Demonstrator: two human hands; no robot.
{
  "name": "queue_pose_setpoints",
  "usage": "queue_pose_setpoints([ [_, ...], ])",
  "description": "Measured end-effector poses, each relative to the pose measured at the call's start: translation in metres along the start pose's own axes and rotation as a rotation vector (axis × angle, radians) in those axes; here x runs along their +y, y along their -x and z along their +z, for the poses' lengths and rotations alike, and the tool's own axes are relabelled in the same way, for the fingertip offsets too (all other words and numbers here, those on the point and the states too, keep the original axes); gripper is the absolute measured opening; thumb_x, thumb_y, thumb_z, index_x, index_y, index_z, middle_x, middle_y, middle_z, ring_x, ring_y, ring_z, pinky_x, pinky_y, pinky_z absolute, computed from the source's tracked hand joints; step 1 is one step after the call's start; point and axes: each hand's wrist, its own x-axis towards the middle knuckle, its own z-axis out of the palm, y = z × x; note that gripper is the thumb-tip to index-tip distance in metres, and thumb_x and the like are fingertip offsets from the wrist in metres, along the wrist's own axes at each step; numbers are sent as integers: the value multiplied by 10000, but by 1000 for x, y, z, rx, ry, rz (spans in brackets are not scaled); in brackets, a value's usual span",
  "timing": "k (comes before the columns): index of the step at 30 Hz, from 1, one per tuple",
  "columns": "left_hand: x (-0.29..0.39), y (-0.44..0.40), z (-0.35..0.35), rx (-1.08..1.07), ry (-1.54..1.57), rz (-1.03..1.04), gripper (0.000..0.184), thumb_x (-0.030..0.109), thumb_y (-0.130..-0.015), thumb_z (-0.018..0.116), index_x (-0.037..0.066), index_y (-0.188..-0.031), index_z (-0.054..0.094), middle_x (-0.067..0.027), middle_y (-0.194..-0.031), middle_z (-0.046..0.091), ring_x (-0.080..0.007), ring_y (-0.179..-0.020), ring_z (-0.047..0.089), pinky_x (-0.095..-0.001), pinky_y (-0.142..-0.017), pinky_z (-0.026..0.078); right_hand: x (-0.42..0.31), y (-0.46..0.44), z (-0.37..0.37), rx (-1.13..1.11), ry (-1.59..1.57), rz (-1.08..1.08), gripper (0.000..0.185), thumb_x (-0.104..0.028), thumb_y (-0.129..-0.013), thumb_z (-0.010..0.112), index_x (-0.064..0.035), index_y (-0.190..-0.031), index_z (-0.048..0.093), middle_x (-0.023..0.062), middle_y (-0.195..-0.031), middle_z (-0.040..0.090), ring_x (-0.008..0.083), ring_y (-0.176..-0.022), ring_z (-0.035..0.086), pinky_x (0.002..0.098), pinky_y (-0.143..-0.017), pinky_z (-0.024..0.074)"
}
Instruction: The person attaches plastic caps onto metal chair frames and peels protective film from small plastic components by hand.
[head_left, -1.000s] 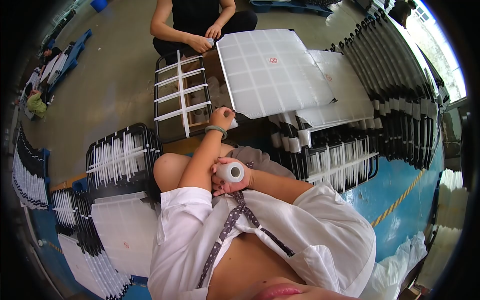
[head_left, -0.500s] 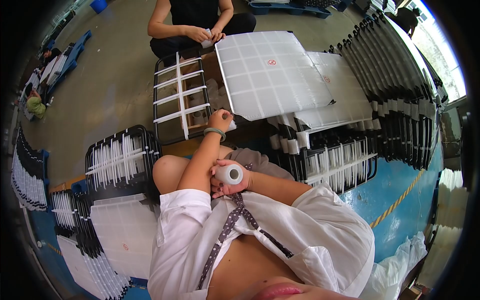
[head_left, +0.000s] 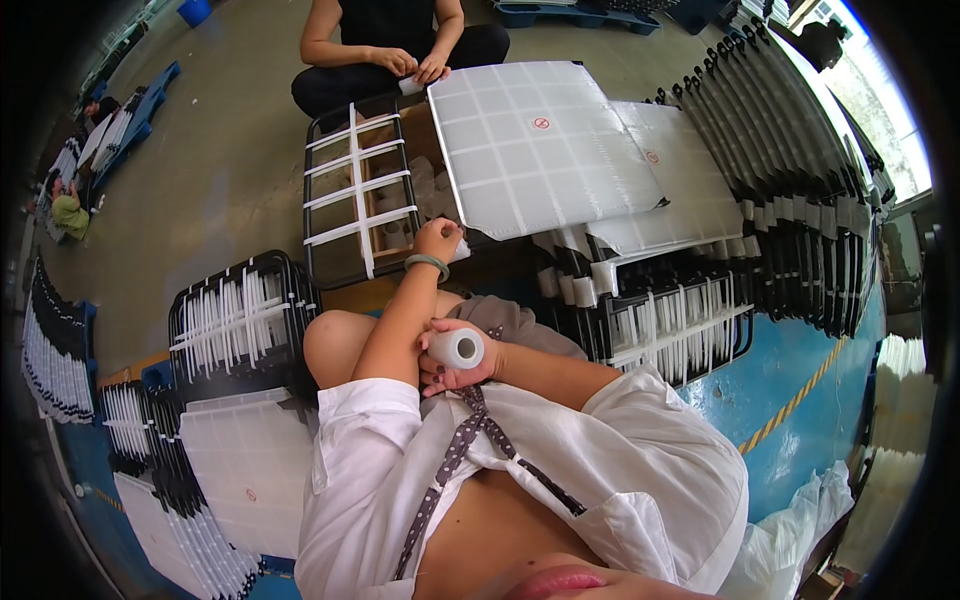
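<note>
So the right hand (head_left: 474,378) is wrapped round a whitish hollow-cored roll (head_left: 444,351), just below dead centre, with the open end of the core facing up at the camera. The left hand (head_left: 434,238), wearing a pale green bangle (head_left: 428,265), is well apart from it, a bit out toward 11 o'clock. Its fingers are curled in at the near left corner of a big white plastic-covered panel (head_left: 550,160) with a grid pattern and a small red round mark. Can't tell what those fingers are gripping, if anything. The panel sits around 12 to 1 o'clock. Right beside it, toward 10:30, is a black tubular frame with white straps (head_left: 358,185). Up near 12, another person's two hands (head_left: 432,68) are close together by the panel's far left corner. Dark folded frames (head_left: 790,190) are stacked around 2:30, and there's a clear plastic bag (head_left: 790,540) toward 4.
</note>
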Motion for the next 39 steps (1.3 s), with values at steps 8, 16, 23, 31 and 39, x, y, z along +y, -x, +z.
queue_pose_setpoints([
  [8, 1, 1, -1, -29, -32, -12, 220, 239, -742, 667, 55, -862, 655, -103, -801, 655, -209, -739, 628, -316, -682, 487, 1, 0, 2, 19, -2, 4, 443, -417, -926, 323, -80, -1003, 600, 156, -744, 554, 287, -772, 538, 473, -882, 406],
  [16, 11, 8, -4, -117, 34, -64, 387, 312, -689, 705, 51, -964, 627, -141, -935, 639, -293, -894, 606, -354, -785, 475, 1, 1, 4, 28, 4, -4, 438, -421, -918, 337, -79, -1003, 598, 156, -730, 544, 285, -765, 533, 472, -889, 401],
  [23, 8, 9, -6, -371, -408, 20, 584, 224, -597, 759, 81, -1121, 543, -164, -1058, 604, -316, -988, 576, -379, -845, 462, -1, 1, 0, 19, -14, 18, 437, -423, -913, 340, -85, -993, 605, 138, -706, 526, 276, -760, 515, 479, -898, 394],
  [31, 25, 14, -13, -307, -342, 35, 308, 150, -656, 677, 94, -951, 611, -158, -973, 622, -333, -929, 581, -389, -818, 472, 0, 1, 4, 51, 7, 6, 418, -421, -908, 359, -94, -981, 609, 127, -689, 521, 267, -741, 506, 477, -893, 396],
  [39, 23, 16, -14, -263, -332, 59, 310, 162, -650, 678, 96, -946, 616, -162, -951, 627, -337, -914, 587, -395, -808, 474, 3, -1, 2, 55, 17, 4, 417, -425, -906, 363, -99, -990, 609, 123, -668, 511, 272, -741, 505, 483, -899, 386],
])
